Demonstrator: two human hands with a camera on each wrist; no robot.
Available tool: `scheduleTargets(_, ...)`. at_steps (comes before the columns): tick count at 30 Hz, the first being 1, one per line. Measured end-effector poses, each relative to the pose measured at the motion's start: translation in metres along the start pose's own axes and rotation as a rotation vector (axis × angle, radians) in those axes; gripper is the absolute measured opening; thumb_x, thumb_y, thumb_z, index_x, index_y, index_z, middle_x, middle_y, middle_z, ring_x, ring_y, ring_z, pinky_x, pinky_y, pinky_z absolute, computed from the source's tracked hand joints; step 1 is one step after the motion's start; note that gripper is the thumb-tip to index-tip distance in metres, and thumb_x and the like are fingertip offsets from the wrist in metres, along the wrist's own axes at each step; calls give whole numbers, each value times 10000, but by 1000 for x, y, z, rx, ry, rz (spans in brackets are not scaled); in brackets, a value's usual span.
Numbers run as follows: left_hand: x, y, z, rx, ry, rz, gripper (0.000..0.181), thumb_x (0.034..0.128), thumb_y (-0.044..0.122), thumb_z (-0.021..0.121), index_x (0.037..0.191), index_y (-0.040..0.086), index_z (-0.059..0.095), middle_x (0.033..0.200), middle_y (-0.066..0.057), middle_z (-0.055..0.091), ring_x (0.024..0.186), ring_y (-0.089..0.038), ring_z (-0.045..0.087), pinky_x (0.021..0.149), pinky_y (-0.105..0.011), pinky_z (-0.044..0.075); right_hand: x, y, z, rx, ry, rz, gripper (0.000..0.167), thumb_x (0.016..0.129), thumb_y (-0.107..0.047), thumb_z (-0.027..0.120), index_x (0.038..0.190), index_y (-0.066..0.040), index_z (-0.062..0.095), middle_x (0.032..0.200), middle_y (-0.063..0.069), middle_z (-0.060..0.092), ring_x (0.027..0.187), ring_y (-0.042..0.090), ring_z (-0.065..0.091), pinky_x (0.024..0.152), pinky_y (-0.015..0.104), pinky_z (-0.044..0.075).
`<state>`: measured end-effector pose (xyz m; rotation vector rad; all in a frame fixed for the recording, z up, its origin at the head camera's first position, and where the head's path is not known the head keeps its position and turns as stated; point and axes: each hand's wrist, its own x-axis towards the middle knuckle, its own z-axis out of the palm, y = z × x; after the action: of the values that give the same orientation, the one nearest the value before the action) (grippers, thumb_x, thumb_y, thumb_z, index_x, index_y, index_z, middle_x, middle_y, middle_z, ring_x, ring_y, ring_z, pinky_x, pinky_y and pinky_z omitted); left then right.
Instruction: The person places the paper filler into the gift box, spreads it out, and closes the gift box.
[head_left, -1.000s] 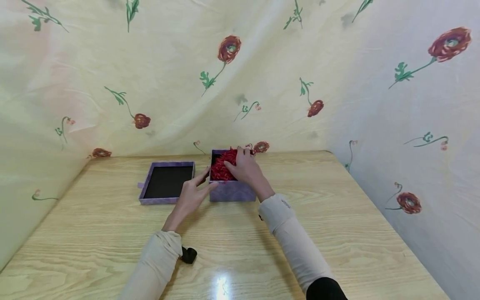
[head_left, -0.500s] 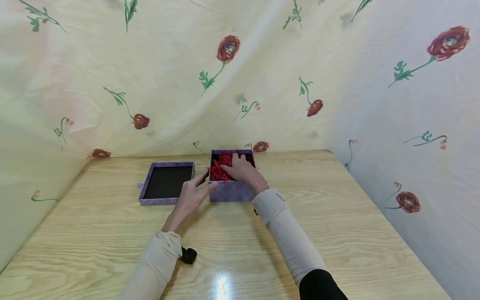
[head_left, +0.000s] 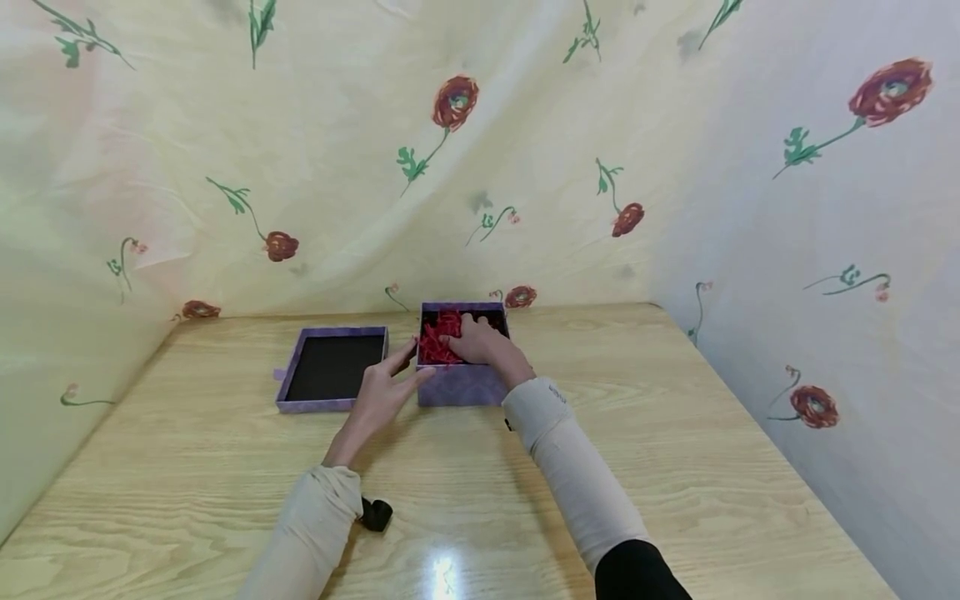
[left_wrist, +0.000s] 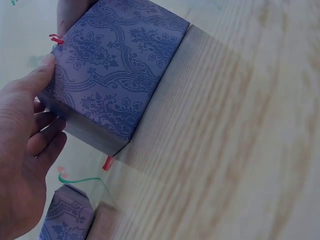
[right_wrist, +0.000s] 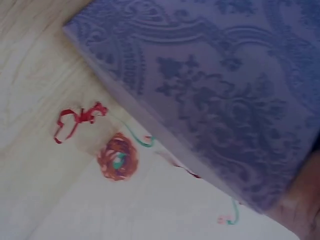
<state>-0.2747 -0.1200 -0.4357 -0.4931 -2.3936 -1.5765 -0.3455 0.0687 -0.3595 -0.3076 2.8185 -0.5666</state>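
A purple patterned box [head_left: 459, 388] stands at the back of the table, its top uncovered. Red shredded paper [head_left: 435, 343] fills its left part, with dark interior showing behind. My left hand [head_left: 381, 393] grips the front left corner, thumb at the front and fingers along the side; the left wrist view shows this hand [left_wrist: 21, 150] against the box [left_wrist: 117, 65]. Inside the box, my right hand [head_left: 482, 342] touches the shreds, its fingertips hidden. In the right wrist view the box [right_wrist: 215, 100] covers most of that hand [right_wrist: 301, 202].
Left of the box lies a shallow purple lid [head_left: 315, 407], dark inside facing up. A loose red shred [right_wrist: 82, 117] rests on the table near the box in the right wrist view. Floral cloth [head_left: 345, 167] hangs behind and beside the wooden table [head_left: 675, 475].
My right hand has moved left and lower into the box, and the red shreds have sunk and bunched leftward. My left hand has kept its place at the corner.
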Motion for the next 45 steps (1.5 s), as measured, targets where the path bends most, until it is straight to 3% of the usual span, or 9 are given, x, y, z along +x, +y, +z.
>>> scheduleTargets(7,-1,0,0,-10,-5,5,678,995,294,729,1558,32,456,1497,-186,518,1327,-382,553,1011,-526,508,-21,-15,-3,-54,99,1,758,1072,-432,555,1618,3,260,1622,287,268,1449,519,318,1138,627,342)
scheduleTargets(13,0,-1,0,-17,4,19,661,992,287,736,1544,28,480,1475,-216,536,1311,-410,561,1005,-527,512,-32,-20,-4,-71,176,19,824,1055,-470,574,1639,-14,214,1653,284,187,1487,530,216,1151,630,318)
scheduleTargets(22,-1,-1,0,-21,-2,1,668,990,289,738,1556,54,471,1497,-171,526,1335,-353,552,1028,-501,502,-20,-15,3,-27,122,76,822,1063,-443,570,1625,37,210,1675,308,-33,1517,537,67,1143,620,338)
scheduleTargets(30,-1,-1,0,-21,-8,9,663,1006,287,717,1556,22,458,1517,-161,509,1357,-338,533,1050,-507,485,-14,-15,5,1,155,79,830,1055,-437,586,1606,67,224,1634,354,92,1507,521,143,1153,599,333)
scheduleTargets(35,0,-2,1,-19,-1,16,669,994,278,733,1550,18,466,1503,-175,521,1341,-346,548,1035,-503,496,-8,-9,8,36,73,101,831,1070,-451,547,1624,45,178,1627,338,170,1480,513,248,1167,599,308)
scheduleTargets(40,0,-1,2,-20,7,22,679,987,273,743,1543,0,466,1489,-202,527,1324,-368,561,1028,-509,498,1,-3,4,24,-36,61,806,1095,-430,491,1628,61,138,1635,306,244,1491,450,287,1190,540,298)
scheduleTargets(45,0,-2,1,-17,9,20,673,991,281,736,1548,17,467,1491,-196,528,1327,-355,560,1028,-504,500,10,1,1,5,-85,37,797,1102,-433,458,1622,76,135,1625,263,315,1501,408,293,1203,498,288)
